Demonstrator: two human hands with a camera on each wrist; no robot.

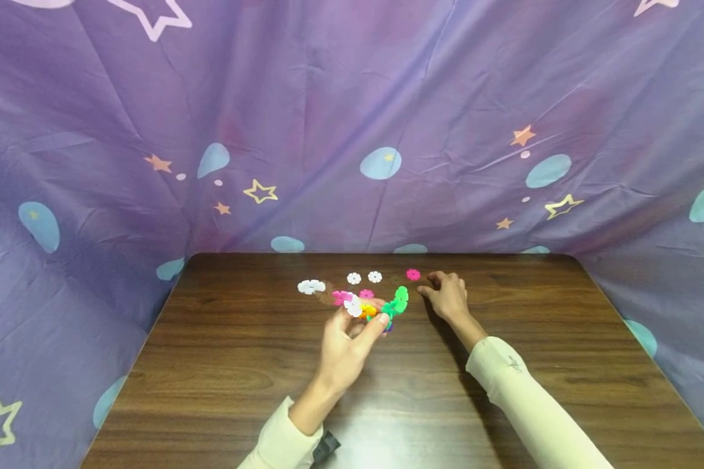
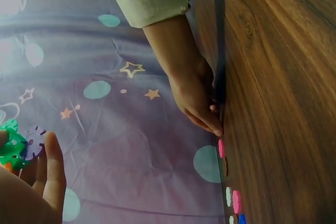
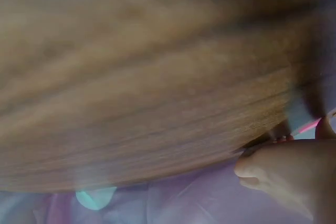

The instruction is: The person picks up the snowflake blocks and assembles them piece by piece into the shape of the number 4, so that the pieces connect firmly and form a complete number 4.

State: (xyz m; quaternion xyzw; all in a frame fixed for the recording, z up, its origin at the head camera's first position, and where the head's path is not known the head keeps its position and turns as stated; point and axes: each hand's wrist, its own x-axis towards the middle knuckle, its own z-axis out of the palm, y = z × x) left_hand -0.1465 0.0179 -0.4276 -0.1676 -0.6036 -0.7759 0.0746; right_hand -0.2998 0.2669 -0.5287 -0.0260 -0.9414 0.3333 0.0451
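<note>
In the head view my left hand (image 1: 345, 355) grips a cluster of joined flower-shaped plastic discs (image 1: 366, 311) above the table. Pink, white, orange and green discs show in it, and a purple disc (image 2: 34, 142) appears in the left wrist view. My right hand (image 1: 450, 299) reaches low over the far part of the table, thumb and forefinger apart. Its fingertips are just right of a loose pink disc (image 1: 413, 275). The right wrist view shows mostly blurred wood, with part of the right hand (image 3: 286, 174) at the lower right.
Two small white discs (image 1: 375, 277) lie beyond the left hand. Farther left are more white discs (image 1: 311, 286) and brown ones (image 1: 324, 298). The wooden table (image 1: 223, 371) ends at a purple patterned cloth (image 1: 328, 117), which hangs behind and at the sides.
</note>
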